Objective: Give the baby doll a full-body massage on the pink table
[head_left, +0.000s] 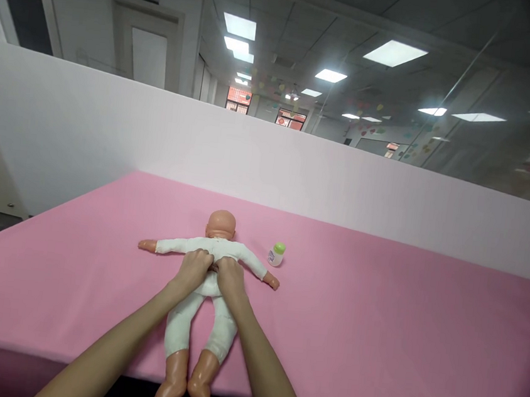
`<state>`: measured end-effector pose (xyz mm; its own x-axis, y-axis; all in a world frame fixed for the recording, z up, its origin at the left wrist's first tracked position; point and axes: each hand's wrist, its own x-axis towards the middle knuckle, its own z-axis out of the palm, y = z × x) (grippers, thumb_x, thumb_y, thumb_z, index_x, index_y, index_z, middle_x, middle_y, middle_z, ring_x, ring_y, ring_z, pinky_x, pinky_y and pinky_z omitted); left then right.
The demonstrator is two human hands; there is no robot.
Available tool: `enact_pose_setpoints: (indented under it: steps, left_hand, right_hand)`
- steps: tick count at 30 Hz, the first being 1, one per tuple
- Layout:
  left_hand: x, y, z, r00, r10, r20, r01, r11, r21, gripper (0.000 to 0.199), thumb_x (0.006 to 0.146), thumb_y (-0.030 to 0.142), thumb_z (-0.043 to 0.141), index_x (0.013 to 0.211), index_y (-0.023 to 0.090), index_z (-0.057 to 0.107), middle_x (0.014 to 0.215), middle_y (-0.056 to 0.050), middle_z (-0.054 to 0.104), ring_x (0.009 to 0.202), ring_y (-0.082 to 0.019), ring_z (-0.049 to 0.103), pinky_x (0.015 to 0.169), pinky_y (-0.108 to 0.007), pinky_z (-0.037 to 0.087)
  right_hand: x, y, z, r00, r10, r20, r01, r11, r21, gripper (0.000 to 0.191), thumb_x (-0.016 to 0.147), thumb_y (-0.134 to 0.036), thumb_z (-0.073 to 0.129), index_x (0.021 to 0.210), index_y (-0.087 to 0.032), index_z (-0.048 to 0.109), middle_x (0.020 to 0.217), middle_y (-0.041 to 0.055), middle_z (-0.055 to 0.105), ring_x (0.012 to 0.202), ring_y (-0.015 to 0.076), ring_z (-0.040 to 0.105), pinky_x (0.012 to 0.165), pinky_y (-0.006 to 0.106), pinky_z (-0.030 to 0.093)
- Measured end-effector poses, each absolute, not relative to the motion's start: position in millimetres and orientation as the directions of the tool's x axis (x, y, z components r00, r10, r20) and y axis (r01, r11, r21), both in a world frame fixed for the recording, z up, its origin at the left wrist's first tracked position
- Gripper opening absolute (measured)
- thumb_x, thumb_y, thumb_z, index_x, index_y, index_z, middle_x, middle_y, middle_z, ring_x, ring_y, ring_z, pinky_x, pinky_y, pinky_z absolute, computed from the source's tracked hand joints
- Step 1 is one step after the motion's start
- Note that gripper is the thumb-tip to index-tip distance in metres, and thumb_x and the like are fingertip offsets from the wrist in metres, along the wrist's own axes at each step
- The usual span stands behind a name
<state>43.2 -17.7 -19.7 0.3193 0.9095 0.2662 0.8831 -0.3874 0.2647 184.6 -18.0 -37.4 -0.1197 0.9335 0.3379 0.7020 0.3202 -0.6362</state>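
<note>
A baby doll (211,286) with a white cloth body lies face down, its arms spread to both sides. The back of its bald head points away from me, and its bare feet reach the near edge. My left hand (195,268) is closed with curled fingers on the left part of the doll's back. Beside it, my right hand (232,276) is closed the same way, the two nearly touching at the middle of the back. Both seem to grip the cloth there, but the fingertips are mostly hidden. A small clear bottle with a green cap (276,254) stands near the doll's right-side hand.
A pink cloth (375,324) covers the wide table under the doll. Behind it runs a low white wall (268,167) with a glass pane (377,77) above. A door (147,53) shows at the upper left.
</note>
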Motion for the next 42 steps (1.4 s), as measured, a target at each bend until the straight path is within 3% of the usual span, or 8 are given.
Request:
enact_pose_setpoints:
  steps: [4,10,18,23,30,38,40,42]
  left_hand:
    - [36.5,-21.3,-17.0,0.332,0.895,0.297,0.866,-0.414,0.279,0.032,0.096,0.015,0.044,0.081,0.017,0.072,0.084,-0.013,0.069,0.083,-0.027,0.064,0.073,-0.037,0.045]
    - [19.1,-50.1,-4.1,0.355,0.867,0.349,0.811,-0.472,0.345,0.028,0.096,0.015,0.048,0.088,0.020,0.075,0.096,-0.009,0.072,0.089,-0.024,0.066,0.072,-0.033,0.047]
    - [35.4,-47.9,-17.1,0.334,0.907,0.255,0.877,-0.398,0.268,0.030,0.094,0.009,0.047,0.083,0.018,0.073,0.087,-0.011,0.070,0.086,-0.027,0.066,0.077,-0.036,0.049]
    - [36.9,-46.3,-25.6,0.338,0.904,0.260,0.882,-0.401,0.249,0.026,0.093,0.006,0.049,0.085,0.018,0.071,0.089,-0.009,0.072,0.088,-0.027,0.066,0.077,-0.036,0.048]
    - [12.2,-75.5,-24.5,0.346,0.870,0.353,0.776,-0.476,0.414,0.023,0.097,0.021,0.050,0.092,0.029,0.071,0.104,-0.006,0.072,0.100,-0.029,0.068,0.077,-0.037,0.050]
    - [29.9,-83.8,-35.1,0.281,0.923,0.262,0.872,-0.360,0.332,0.025,0.084,0.012,0.055,0.075,0.030,0.070,0.088,-0.010,0.071,0.090,-0.033,0.068,0.076,-0.044,0.050]
    - [26.5,-77.3,-33.3,0.309,0.915,0.258,0.856,-0.386,0.343,0.019,0.082,0.016,0.059,0.075,0.030,0.070,0.089,-0.011,0.072,0.093,-0.034,0.068,0.074,-0.043,0.050]
    - [17.2,-66.4,-27.9,0.335,0.905,0.261,0.796,-0.420,0.436,0.014,0.085,0.028,0.060,0.074,0.029,0.069,0.090,-0.008,0.074,0.092,-0.033,0.069,0.071,-0.041,0.049]
  right_hand:
    - [185.7,-18.2,-29.9,-0.143,0.931,0.335,0.757,0.321,-0.569,0.037,0.086,-0.010,0.061,0.052,-0.023,0.061,0.060,0.0062,0.060,0.063,0.0219,0.058,0.069,0.037,0.041]
    - [201.0,-44.7,-7.0,-0.301,0.865,0.402,0.724,0.481,-0.494,0.029,0.090,-0.013,0.065,0.062,-0.021,0.065,0.077,0.0061,0.067,0.073,0.0192,0.061,0.067,0.032,0.040]
    - [187.1,-50.0,-28.2,-0.240,0.905,0.350,0.882,0.354,-0.310,0.030,0.094,-0.008,0.058,0.068,-0.018,0.072,0.074,0.0102,0.069,0.074,0.0225,0.062,0.070,0.031,0.044]
    - [188.7,-48.2,-32.7,-0.276,0.888,0.368,0.895,0.377,-0.239,0.028,0.094,-0.010,0.057,0.073,-0.019,0.074,0.081,0.0097,0.073,0.080,0.0221,0.065,0.070,0.029,0.046]
    - [206.2,-88.9,-5.9,-0.299,0.865,0.403,0.789,0.461,-0.406,0.019,0.092,-0.011,0.060,0.087,-0.023,0.074,0.098,0.0074,0.074,0.092,0.0265,0.068,0.076,0.034,0.049]
    - [190.8,-89.7,-34.0,-0.249,0.931,0.268,0.918,0.315,-0.240,0.032,0.086,0.000,0.052,0.073,-0.021,0.073,0.085,0.0096,0.074,0.085,0.0259,0.068,0.073,0.033,0.047]
    - [196.6,-85.0,-32.5,-0.261,0.923,0.283,0.860,0.356,-0.366,0.028,0.087,-0.004,0.057,0.072,-0.021,0.074,0.085,0.0076,0.074,0.086,0.0240,0.068,0.074,0.031,0.047]
    - [209.8,-80.1,-28.4,-0.253,0.918,0.305,0.710,0.390,-0.586,0.018,0.087,-0.013,0.064,0.074,-0.022,0.075,0.086,0.0050,0.075,0.085,0.0223,0.069,0.075,0.030,0.049]
